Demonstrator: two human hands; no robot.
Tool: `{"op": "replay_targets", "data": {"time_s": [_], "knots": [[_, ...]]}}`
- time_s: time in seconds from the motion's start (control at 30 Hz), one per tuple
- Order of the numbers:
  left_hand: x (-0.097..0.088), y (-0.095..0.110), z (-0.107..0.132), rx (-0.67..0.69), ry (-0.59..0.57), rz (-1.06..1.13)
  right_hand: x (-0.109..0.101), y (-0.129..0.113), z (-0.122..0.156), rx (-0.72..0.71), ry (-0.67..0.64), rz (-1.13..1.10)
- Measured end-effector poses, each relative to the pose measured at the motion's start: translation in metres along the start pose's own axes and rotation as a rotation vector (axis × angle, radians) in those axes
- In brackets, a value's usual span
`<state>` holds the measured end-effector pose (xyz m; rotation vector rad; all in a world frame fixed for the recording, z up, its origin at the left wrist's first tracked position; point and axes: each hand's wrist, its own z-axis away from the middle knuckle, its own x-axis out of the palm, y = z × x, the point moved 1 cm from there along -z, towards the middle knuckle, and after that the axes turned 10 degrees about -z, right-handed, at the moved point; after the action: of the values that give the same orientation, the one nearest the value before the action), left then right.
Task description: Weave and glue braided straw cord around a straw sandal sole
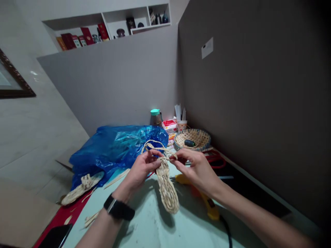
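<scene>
A small woven straw sandal (167, 186) hangs sole-down above the pale green table (155, 227). My left hand (141, 170), with a black watch on its wrist, pinches the top of the sandal and its twisted straw cord loop (155, 144). Facing it, my right hand (193, 168) is closed on the cord at the sandal's top from the right. Both hands meet at the same knot of cord, fingers pressed together.
A second straw sandal (81, 187) lies at the left by a blue plastic bag (116, 146). A yellow glue gun (207, 203) with a black cable lies under my right arm. Behind are a woven basket (192, 139), a teal-lidded bottle (156, 117), a paper cup (181, 125) and red scissors (214, 158).
</scene>
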<state>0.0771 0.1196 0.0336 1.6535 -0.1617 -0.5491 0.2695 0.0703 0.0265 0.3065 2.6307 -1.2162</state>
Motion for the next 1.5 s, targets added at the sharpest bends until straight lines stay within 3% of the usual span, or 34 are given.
{"op": "replay_targets", "data": {"time_s": [0.17,0.33,0.53,0.83,1.0,1.27,1.5], "knots": [[0.003,-0.007,0.039,-0.001,0.155,0.077,0.014,-0.012,0.013,-0.077,-0.038,-0.07],[0.004,-0.01,0.061,-0.051,0.25,0.073,0.024,-0.017,0.02,-0.028,-0.069,-0.136],[0.01,-0.009,0.069,-0.091,0.364,-0.033,0.027,-0.016,0.025,0.075,-0.054,-0.193],[0.008,-0.017,0.067,-0.18,0.38,0.027,0.031,-0.006,0.027,0.274,-0.001,-0.304],[0.007,-0.021,0.069,-0.176,0.378,0.136,0.029,-0.01,0.03,0.119,0.012,-0.212],[0.006,-0.018,0.07,-0.176,0.449,0.12,0.03,-0.015,0.033,-0.164,-0.006,-0.088],[0.006,-0.018,0.069,-0.215,0.489,0.142,0.035,-0.011,0.035,-0.171,-0.015,-0.114]]}}
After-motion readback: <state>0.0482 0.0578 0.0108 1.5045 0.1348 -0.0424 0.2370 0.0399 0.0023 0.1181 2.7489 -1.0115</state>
